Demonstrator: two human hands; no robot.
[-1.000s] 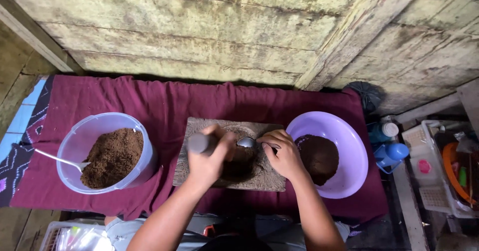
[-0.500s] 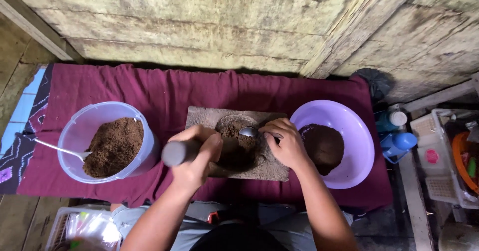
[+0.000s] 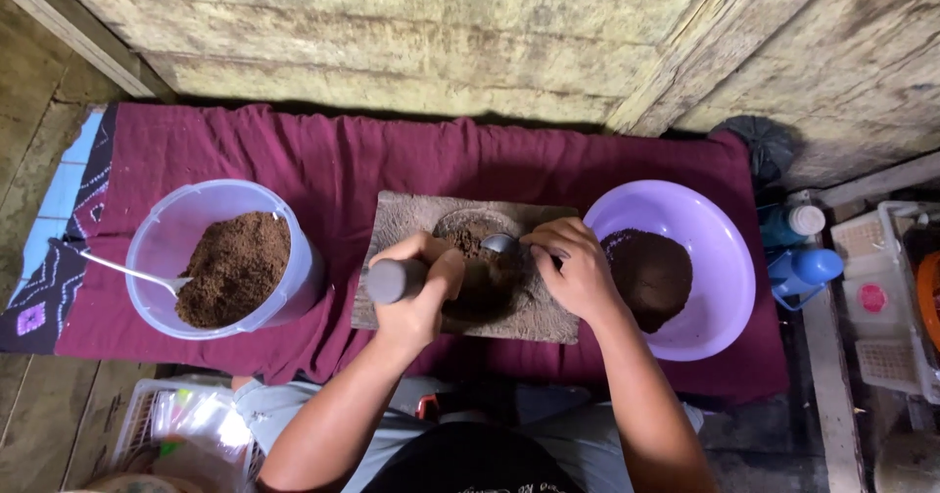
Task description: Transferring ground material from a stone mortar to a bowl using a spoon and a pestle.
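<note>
L to R: clear tub of brown powder is sitting near the maroon cloth's left edge. Left hand, fingers wrapped round a grey pestle, is grinding at the stone mortar, cloth centre. Right hand, fingers pinching a spoon, is crowding the bowl w/ powder; risk: pestle could hit knuckles or spill powder.

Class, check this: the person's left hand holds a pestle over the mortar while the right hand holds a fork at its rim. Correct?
Not quite. The head view shows the right hand holding a metal spoon, not a fork. The left hand does hold the pestle over the mortar.
</note>
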